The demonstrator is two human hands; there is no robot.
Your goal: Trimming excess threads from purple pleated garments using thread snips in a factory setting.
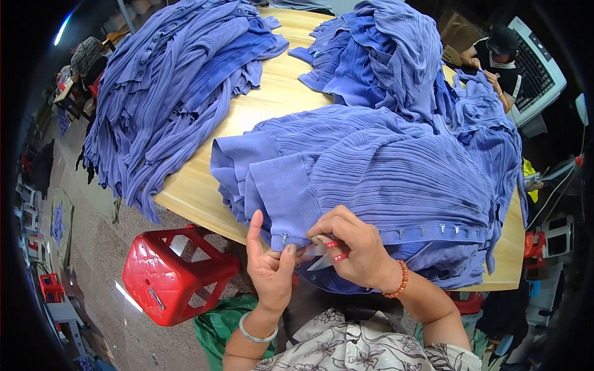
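Observation:
A periwinkle ribbed knit cardigan lies spread in front of me, its flat button band along the near table edge. Small pale marks or thread bits dot that band at intervals. My left hand pinches the band's left end near the wide hem, with thumb on top and the index finger stretched up. Close beside it, my right hand grips small metal thread snips, blades pointing down and left by the band. Red, white-dotted bands show at its fingers. The snips' handles are mostly hidden.
Piles of similar knitwear, one at the left and one at the back, cover parts of the wooden table. A red stool stands left, a small metal tool on it. At far right a co-worker handles knitwear.

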